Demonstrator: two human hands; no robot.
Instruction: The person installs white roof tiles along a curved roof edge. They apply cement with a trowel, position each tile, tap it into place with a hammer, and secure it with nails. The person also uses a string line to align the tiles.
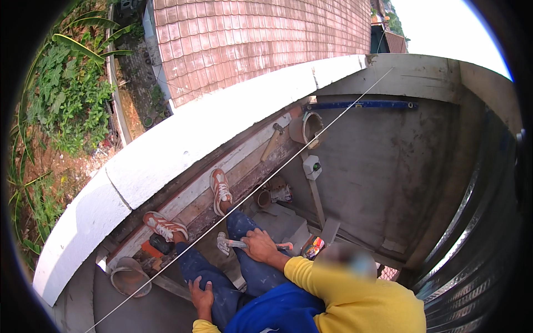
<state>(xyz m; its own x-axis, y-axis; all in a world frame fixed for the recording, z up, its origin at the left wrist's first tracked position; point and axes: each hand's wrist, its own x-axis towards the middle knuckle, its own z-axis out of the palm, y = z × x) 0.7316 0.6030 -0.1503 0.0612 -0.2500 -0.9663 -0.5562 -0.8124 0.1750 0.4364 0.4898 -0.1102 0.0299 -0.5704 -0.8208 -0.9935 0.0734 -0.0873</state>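
My right hand point(259, 245) is wrapped round the handle of a claw hammer point(235, 243), held over my right thigh with its metal head to the left. The far end of the handle shows to the right of my fist. My left hand point(202, 295) rests on my left thigh, fingers apart and holding nothing. A taut white string point(266, 180) runs slantwise across the view, from lower left to upper right, passing above both knees. A second hammer point(272, 142) with a wooden handle lies on the planks beyond my feet.
My shoes stand on narrow wooden planks point(250, 152) beside a curved white parapet point(189, 139). Buckets stand at far right point(298, 130) and lower left point(125, 283). A blue spirit level point(383, 104) lies along the far wall. Beyond the parapet are a tiled roof and plants lower down.
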